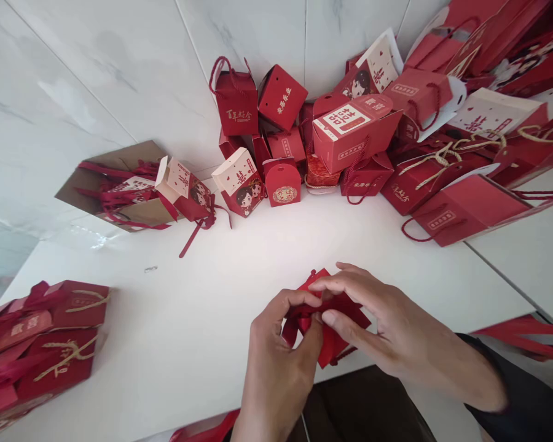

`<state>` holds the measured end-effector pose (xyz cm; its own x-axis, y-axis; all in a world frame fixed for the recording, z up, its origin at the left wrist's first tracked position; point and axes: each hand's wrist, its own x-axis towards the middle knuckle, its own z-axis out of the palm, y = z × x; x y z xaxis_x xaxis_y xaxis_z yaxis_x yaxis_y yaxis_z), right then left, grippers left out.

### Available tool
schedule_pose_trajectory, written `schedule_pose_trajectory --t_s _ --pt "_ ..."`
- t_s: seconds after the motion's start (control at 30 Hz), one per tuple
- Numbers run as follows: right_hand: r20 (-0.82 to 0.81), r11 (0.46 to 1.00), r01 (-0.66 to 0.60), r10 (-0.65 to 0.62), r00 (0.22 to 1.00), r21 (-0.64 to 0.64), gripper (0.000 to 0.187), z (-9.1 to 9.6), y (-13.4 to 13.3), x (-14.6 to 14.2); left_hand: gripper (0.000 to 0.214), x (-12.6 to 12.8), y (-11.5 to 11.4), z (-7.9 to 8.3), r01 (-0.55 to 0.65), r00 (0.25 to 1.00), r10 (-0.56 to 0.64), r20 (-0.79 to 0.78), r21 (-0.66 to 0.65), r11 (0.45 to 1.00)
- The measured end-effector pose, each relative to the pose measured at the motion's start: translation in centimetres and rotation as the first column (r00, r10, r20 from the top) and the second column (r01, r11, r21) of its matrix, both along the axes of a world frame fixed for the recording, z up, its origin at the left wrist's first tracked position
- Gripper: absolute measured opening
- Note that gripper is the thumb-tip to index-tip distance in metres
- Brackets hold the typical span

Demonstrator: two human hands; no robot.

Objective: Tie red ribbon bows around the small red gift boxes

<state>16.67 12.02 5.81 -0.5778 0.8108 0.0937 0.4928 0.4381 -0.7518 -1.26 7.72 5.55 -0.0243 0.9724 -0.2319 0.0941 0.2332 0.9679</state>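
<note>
Close to the table's front edge lies a small red gift box [345, 307], partly covered by my hands. A dark red ribbon [291, 325] loops across its top. My left hand [283, 359] pinches the ribbon between thumb and fingers. From the right, my right hand [375, 316] bends over the box, its thumb and index finger meeting the ribbon at the same spot. The fingertips of both hands nearly touch, and the ribbon's centre is partly hidden beneath them.
Along the wall stands a pile of red gift boxes [350, 138] with cord handles. An opened brown carton [80, 190] of ribbons is at the back left, beside a ribboned box [184, 190]. More red boxes [76, 334] fill the left edge of the white table [184, 319].
</note>
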Motion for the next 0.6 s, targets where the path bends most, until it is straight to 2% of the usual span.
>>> schedule_pose_trajectory --t_s 0.1,0.2,0.27,0.37,0.43,0.5,0.6 --pt "0.019 0.999 0.038 -0.037 0.999 -0.026 0.022 0.1 0.1 -0.1 0.020 0.4 -0.1 -1.0 -0.020 0.976 0.067 -0.208 0.220 0.975" --pt "-0.018 0.995 0.056 -0.057 0.998 -0.085 0.020 0.1 0.1 -0.3 0.032 0.8 -0.3 -2.5 0.069 0.892 0.177 -0.417 0.512 0.856" --pt "-0.058 0.982 0.073 -0.084 0.995 -0.172 0.021 0.0 0.1 -0.3 0.036 0.8 -0.4 -3.4 0.121 0.846 0.250 -0.472 0.625 0.771" --pt "-0.075 0.957 0.079 -0.103 0.992 -0.278 0.026 0.0 0.3 -0.2 0.036 0.8 -0.6 -4.4 0.155 0.815 0.313 -0.487 0.705 0.692" --pt "-0.052 0.958 0.052 -0.070 0.996 -0.283 0.026 0.0 0.4 -0.1 0.036 0.7 -0.7 -4.8 0.165 0.816 0.331 -0.474 0.739 0.653" --pt "-0.026 0.963 0.036 -0.044 0.999 -0.269 0.022 0.1 0.6 0.0 0.037 0.6 -0.8 -5.2 0.146 0.831 0.336 -0.444 0.755 0.639" --pt "0.017 0.963 0.059 -0.057 0.998 -0.264 0.018 0.3 0.7 0.1 0.037 0.4 -0.8 -5.5 0.102 0.844 0.345 -0.410 0.755 0.647"
